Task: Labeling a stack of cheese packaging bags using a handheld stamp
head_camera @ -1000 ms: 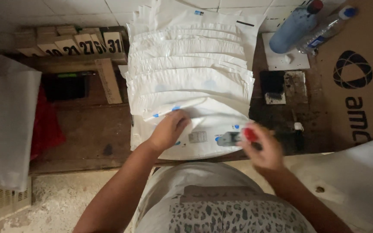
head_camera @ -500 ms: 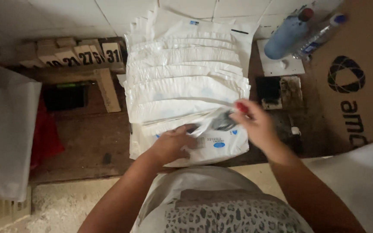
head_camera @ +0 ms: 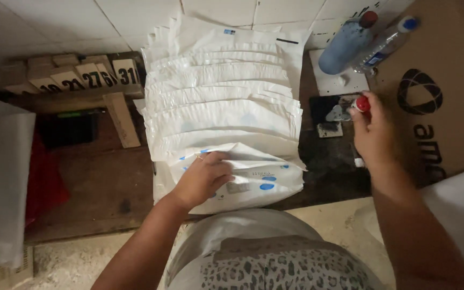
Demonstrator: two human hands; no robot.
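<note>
The left hand (head_camera: 202, 180) is lying flat, fingers spread, on the nearest white bag (head_camera: 243, 180) of the overlapping pile (head_camera: 221, 91) on the counter (head_camera: 92, 188). The right hand (head_camera: 374, 137) is hovering beside the pile, its grip clamped on a red-topped stamp (head_camera: 362, 104)

- Both forearms are bare, with no sleeves showing.
- The left hand (head_camera: 202, 180) wears a thin ring on one finger.
- The right hand (head_camera: 374, 137) shows no ring or band.
- A white top with a leopard-print panel (head_camera: 275, 268) covers the torso.
</note>
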